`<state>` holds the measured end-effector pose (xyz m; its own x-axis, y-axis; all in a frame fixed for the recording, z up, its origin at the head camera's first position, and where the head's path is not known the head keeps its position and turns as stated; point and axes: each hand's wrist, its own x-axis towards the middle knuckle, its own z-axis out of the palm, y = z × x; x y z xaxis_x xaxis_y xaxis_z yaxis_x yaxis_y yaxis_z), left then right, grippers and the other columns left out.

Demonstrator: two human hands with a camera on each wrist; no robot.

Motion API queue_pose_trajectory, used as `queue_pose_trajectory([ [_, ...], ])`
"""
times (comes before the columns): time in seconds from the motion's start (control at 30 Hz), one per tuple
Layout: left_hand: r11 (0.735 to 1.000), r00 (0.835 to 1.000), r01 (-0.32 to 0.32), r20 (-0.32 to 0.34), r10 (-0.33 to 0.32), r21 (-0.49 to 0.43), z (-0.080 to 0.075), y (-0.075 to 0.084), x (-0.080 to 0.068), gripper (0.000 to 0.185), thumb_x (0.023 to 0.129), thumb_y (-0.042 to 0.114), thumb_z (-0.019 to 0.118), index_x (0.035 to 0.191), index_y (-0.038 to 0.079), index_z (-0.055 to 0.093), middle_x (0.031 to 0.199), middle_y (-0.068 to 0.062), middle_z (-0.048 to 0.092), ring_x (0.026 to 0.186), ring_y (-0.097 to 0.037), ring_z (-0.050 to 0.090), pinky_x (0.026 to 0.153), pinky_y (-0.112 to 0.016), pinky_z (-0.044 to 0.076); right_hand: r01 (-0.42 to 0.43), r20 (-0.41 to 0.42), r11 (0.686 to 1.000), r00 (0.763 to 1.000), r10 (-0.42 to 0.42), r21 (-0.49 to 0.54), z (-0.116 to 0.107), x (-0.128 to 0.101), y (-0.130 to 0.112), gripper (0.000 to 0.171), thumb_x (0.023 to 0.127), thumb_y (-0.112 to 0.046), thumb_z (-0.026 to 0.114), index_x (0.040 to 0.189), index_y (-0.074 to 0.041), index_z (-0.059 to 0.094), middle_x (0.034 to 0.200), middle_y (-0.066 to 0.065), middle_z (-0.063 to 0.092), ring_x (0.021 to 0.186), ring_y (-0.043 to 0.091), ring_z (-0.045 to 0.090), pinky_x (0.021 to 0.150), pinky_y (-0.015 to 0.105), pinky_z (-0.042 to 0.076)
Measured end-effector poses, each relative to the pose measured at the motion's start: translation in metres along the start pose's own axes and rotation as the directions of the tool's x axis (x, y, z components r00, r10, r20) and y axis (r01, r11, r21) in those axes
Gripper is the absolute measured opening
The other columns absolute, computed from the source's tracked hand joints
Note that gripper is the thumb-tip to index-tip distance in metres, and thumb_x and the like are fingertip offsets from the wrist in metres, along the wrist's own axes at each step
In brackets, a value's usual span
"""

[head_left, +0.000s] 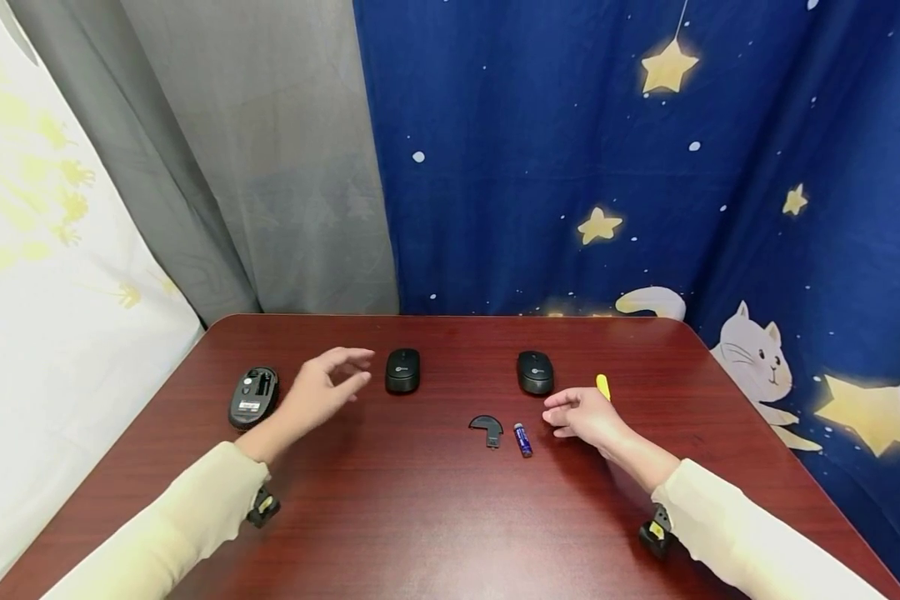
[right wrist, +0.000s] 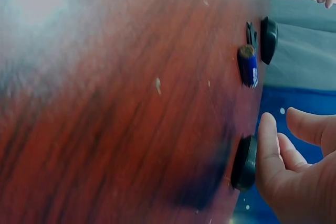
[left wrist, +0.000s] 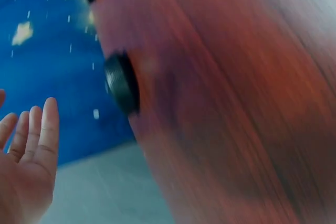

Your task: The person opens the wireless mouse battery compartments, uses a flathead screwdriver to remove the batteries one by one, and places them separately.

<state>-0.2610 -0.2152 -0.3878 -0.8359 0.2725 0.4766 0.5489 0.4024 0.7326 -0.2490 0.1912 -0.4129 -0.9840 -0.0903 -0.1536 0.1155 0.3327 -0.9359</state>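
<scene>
Take the blue battery (head_left: 522, 439) as your marker on the dark red table (head_left: 420, 517); it lies nearest you of the small parts, at the middle of the tabletop. Just to its left lies the curved black battery cover (head_left: 487, 428), close but apart from it.

Your right hand (head_left: 583, 414) hovers just right of the battery, fingers relaxed and loosely spread, holding nothing. In the right wrist view its fingertips (right wrist: 268, 129) come close to the mouse there; whether they touch it you cannot tell. A small yellow piece (head_left: 603, 386) shows just behind that hand.

Your left hand (head_left: 318, 390) hangs well to the left of the battery, palm open and fingers slack, gripping nothing. Left of it, further still from the battery, an upturned mouse (head_left: 253, 396) lies with its open underside showing.

Beyond the battery, slightly to the right, sits one black mouse (head_left: 535, 372), top up. A second black mouse (head_left: 402, 370) sits beyond and to the left, just past your left fingertips. Behind the table hang a starry blue curtain (head_left: 645, 167) and a grey one (head_left: 270, 167).
</scene>
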Motion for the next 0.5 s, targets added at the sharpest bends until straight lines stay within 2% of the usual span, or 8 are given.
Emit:
queue_pose_trajectory([
  [0.07, 0.997, 0.997, -0.066, 0.038, 0.065, 0.027, 0.014, 0.003, 0.004, 0.032, 0.088, 0.002, 0.069, 0.12, 0.005, 0.065, 0.106, -0.012, 0.066, 0.084, -0.019, 0.065, 0.062, -0.037, 0.058, 0.013, -0.006, 1.0, 1.0, -0.013, -0.017, -0.003, 0.002, 0.0, 0.03, 0.087, 0.004, 0.067, 0.115, 0.015, 0.058, 0.098, 0.024, 0.068, 0.085, 0.028, 0.068, 0.073, 0.039, 0.058],
  [0.17, 0.983, 0.984, -0.163, 0.085, 0.157, 0.08, 0.033, 0.007, 0.01, 0.033, 0.086, 0.003, 0.071, 0.118, 0.007, 0.066, 0.101, -0.003, 0.066, 0.083, -0.015, 0.064, 0.063, -0.037, 0.055, 0.049, -0.013, 0.998, 0.999, -0.05, -0.039, -0.007, 0.005, 0.0, 0.03, 0.087, 0.004, 0.067, 0.114, 0.015, 0.059, 0.096, 0.023, 0.068, 0.084, 0.03, 0.068, 0.074, 0.039, 0.058],
  [0.3, 0.968, 0.966, -0.231, 0.144, 0.216, 0.101, 0.055, 0.01, 0.019, 0.032, 0.086, 0.006, 0.071, 0.118, 0.008, 0.067, 0.098, 0.001, 0.064, 0.083, -0.011, 0.062, 0.061, -0.03, 0.053, 0.123, -0.026, 0.988, 0.992, -0.126, -0.095, -0.011, 0.01, 0.0, 0.03, 0.087, 0.003, 0.067, 0.114, 0.014, 0.06, 0.094, 0.019, 0.069, 0.084, 0.032, 0.069, 0.074, 0.04, 0.058],
  [0.4, 0.96, 0.957, -0.25, 0.186, 0.225, 0.125, 0.07, 0.011, 0.027, 0.032, 0.088, 0.01, 0.071, 0.12, 0.01, 0.066, 0.101, 0.002, 0.063, 0.082, -0.013, 0.06, 0.063, -0.029, 0.053, 0.192, -0.044, 0.96, 0.978, -0.205, -0.204, -0.015, 0.015, 0.001, 0.028, 0.085, -0.001, 0.071, 0.111, 0.009, 0.065, 0.092, 0.012, 0.071, 0.083, 0.027, 0.069, 0.072, 0.037, 0.058],
  [0.5, 0.948, 0.945, -0.278, 0.221, 0.24, 0.158, 0.083, 0.012, 0.034, 0.033, 0.089, 0.014, 0.07, 0.121, 0.01, 0.064, 0.109, -0.002, 0.064, 0.088, -0.019, 0.06, 0.073, -0.034, 0.054, 0.268, -0.055, 0.906, 0.952, -0.301, -0.328, -0.021, 0.019, 0.001, 0.026, 0.084, -0.006, 0.074, 0.108, 0.003, 0.068, 0.091, 0.008, 0.072, 0.083, 0.021, 0.069, 0.071, 0.033, 0.056],
])
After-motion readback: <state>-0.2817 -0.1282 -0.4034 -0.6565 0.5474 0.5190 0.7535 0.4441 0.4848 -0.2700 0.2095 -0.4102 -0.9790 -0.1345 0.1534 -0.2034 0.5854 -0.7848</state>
